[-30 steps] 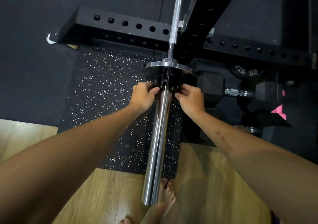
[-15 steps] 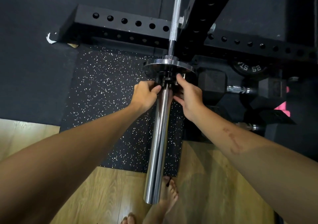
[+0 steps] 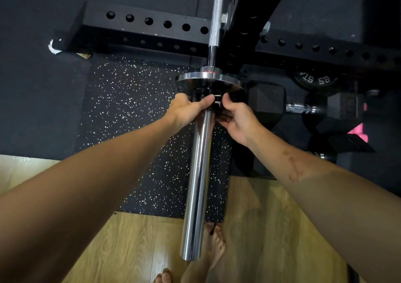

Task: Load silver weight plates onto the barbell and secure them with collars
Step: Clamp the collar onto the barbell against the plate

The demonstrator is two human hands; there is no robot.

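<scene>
The chrome barbell sleeve (image 3: pixel 198 185) points toward me from the black rack. A silver weight plate (image 3: pixel 208 79) sits on the sleeve against its inner shoulder. Just in front of the plate a black collar (image 3: pixel 217 103) wraps the sleeve, mostly hidden by my fingers. My left hand (image 3: pixel 186 109) grips the collar from the left, thumb across the top. My right hand (image 3: pixel 235 117) holds the collar from the right, thumb up beside its small metal clasp.
Black perforated rack beams (image 3: pixel 152 25) cross behind the bar. Hex dumbbells (image 3: pixel 301 109) and a black plate (image 3: pixel 314 79) lie on the floor to the right. A speckled rubber mat (image 3: pixel 130 119) meets the wood floor (image 3: pixel 134 250) under the sleeve; my bare foot (image 3: pixel 213 243) is below its end.
Both hands stay on the collar at the plate. My right hand has dropped from reaching over the collar to gripping its side, and my left thumb has slid across the top.
</scene>
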